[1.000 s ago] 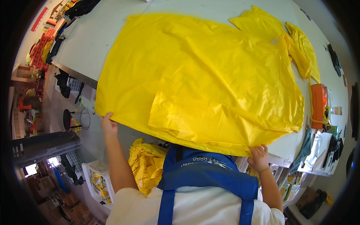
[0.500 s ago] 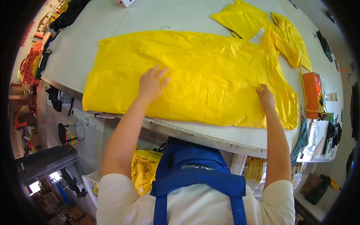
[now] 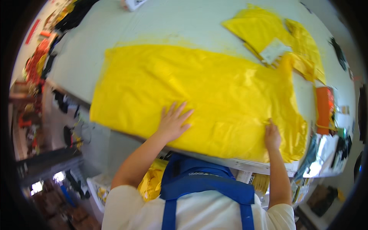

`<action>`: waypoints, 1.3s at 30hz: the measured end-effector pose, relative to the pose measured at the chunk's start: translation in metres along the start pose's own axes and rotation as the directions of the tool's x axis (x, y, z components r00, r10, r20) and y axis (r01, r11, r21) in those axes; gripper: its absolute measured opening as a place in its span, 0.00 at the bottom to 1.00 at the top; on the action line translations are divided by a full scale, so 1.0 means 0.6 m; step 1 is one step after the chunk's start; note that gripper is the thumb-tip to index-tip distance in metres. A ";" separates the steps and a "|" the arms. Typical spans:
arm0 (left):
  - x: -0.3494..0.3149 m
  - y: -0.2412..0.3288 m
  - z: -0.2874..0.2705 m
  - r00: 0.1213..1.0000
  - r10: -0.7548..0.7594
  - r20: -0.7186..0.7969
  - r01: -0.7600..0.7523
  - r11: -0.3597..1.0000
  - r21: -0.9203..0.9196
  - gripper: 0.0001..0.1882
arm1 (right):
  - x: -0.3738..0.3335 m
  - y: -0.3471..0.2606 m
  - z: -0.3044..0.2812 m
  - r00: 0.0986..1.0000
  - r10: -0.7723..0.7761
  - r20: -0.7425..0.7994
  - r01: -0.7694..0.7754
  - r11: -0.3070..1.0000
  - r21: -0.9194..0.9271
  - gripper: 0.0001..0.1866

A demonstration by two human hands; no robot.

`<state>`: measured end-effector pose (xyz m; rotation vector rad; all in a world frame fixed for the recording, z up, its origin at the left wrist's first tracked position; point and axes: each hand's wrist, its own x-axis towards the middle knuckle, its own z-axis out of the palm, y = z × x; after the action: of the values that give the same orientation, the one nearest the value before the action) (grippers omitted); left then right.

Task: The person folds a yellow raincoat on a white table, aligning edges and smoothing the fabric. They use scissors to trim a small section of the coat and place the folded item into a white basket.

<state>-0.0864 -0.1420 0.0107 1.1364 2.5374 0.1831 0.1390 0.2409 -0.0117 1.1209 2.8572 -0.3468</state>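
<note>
A yellow raincoat [image 3: 199, 88], glossy and lightly wrinkled, lies spread across the pale table, its near edge along the table's rim. My left hand [image 3: 175, 122] rests on it left of the middle, palm down with fingers spread. Farther right, my right hand [image 3: 272, 136] has its fingers pinched together on the fabric near the coat's right end. A hood-like yellow piece [image 3: 260, 25] and a sleeve [image 3: 306, 42] stretch out at the far right. Between them and the body of the coat shows a white label [image 3: 275, 51]. The picture is somewhat blurred.
An orange bundle [image 3: 325, 109] tied with yellow stands at the table's right side, with dark items [image 3: 341, 147] beyond it. A white object [image 3: 134, 4] sits at the far edge. Below the table are crumpled yellow fabric [image 3: 153, 180] and a white basket [image 3: 96, 191].
Both hands have come toward me, and the raincoat's near edge has shifted nearer along with them. My left hand now lies flatter with fingers spread. The whole view has also shifted a little.
</note>
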 end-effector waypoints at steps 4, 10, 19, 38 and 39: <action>-0.007 0.011 -0.021 0.997 -0.044 -0.062 0.043 0.999 -0.022 0.27 | 0.102 0.045 -0.070 0.984 -0.168 -0.063 0.177 0.959 0.219 0.22; 0.267 0.156 -0.053 0.925 0.327 -0.193 -0.362 0.913 -0.187 0.27 | 0.465 0.000 -0.189 0.840 0.508 0.189 -0.465 0.495 0.734 0.31; 0.499 0.393 0.003 0.855 0.518 -0.020 -0.498 0.812 -0.304 0.35 | 0.574 0.015 -0.184 0.799 0.574 -0.176 0.411 -0.309 0.858 0.16; 0.354 0.098 -0.133 0.863 0.187 -0.469 -0.058 0.960 0.276 0.21 | 0.125 0.119 -0.152 0.993 -0.102 -0.066 0.107 0.992 0.073 0.28; 0.354 0.066 -0.133 0.906 0.201 -0.372 -0.088 0.950 0.299 0.20 | 0.119 0.142 -0.134 0.981 -0.117 -0.155 0.129 0.989 0.066 0.24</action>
<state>-0.2189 0.0442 0.0391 1.5356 2.9023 0.1076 0.1467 0.3674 0.0410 1.0260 3.0802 -0.3954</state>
